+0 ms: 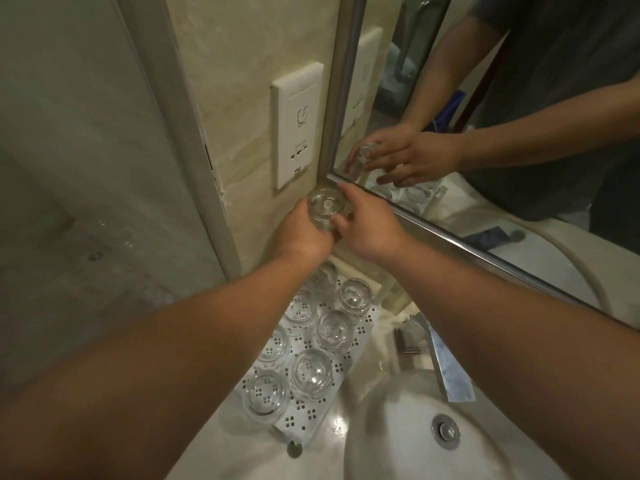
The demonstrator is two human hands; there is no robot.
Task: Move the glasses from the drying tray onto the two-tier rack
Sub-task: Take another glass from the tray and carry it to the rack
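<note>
Glass [327,209], upside down, gripped between left hand [304,233] and right hand [367,226], held high above tray [367,323]; rack not visible.

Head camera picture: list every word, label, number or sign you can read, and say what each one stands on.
No readable words or numbers anywhere.
White wall outlet panel: one line-drawn symbol at the top, no lettering; what it stands for cannot be told.
Same panel, small marks by the sockets lower down: too blurred to read.
Glass in both hands, glasses on the white perforated tray: no print visible.
</note>
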